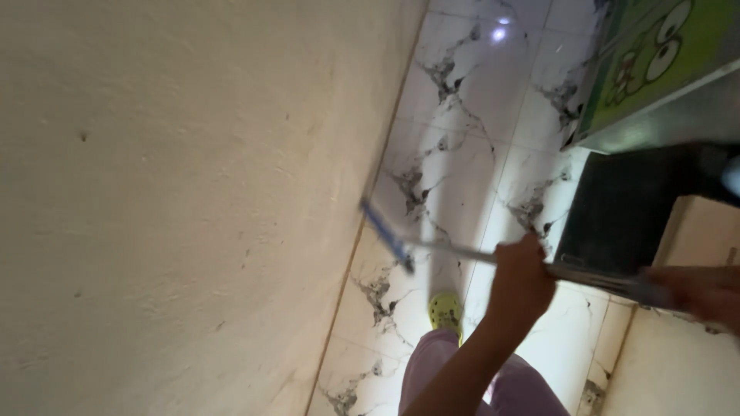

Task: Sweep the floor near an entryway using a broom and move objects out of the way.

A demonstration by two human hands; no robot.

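Blue-headed wiper on a thin metal pole, both hands gripping

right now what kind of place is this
Probably a room or passage in a home: a glossy marble-look tiled floor, a plain cream wall, and both hands holding a long-handled floor wiper.

White floor tiles (dark-veined); blue-headed mop; yellow-green shoe.

I see a matt, slightly rough plaster wall beside glossy marble-look floor tiles. The mop's handle looks like smooth metal, its head blue plastic
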